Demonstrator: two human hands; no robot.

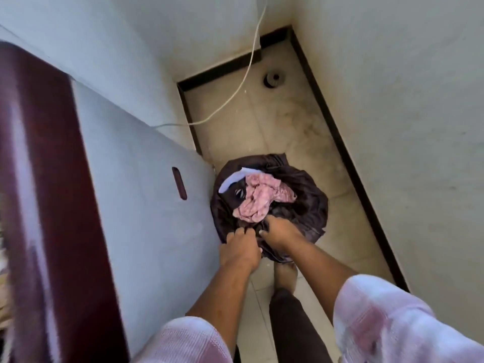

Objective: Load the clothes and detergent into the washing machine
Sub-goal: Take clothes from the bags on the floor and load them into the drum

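A rounded bundle of clothes (309, 205) sits on the beige tiled floor (288, 121) just below the centre of the frame. Its left edge is right beside a tall white flat-sided cabinet (144, 205). The bundle's outer layer is a dark brown-purple cloth (288, 171), creased and gathered into folds, with a faint sheen on its right side. It lies open at the top. A crumpled pink garment (262, 197) with a faint mottled pattern is heaped in the opening. A pale blue-white piece of fabric (234, 179) pokes out at the bundle's upper left, touching the pink one.

Both hands are at the bundle's lower edge, close together. The left hand (239, 251) has its fingers curled into a fold of the dark cloth. The right hand (281, 233), slightly higher in the frame, grasps the same cloth, its fingertips buried in the folds just under the pink garment.

Pink-and-white sleeves (392, 323) fill the bottom corners. A dark trouser leg (293, 328) and a foot (284, 275) show between the forearms.

The cabinet fills the left half of the frame. It has a narrow dark red slot (179, 183) in its side, and a blurred maroon band (44, 179) runs along the far left. I cannot tell whether it is the washing machine. A thin white cable (235, 93) runs from the top centre down to the cabinet. A round dark floor drain (272, 79) lies near the upper centre, and a dark skirting strip (348, 158) edges the white walls.
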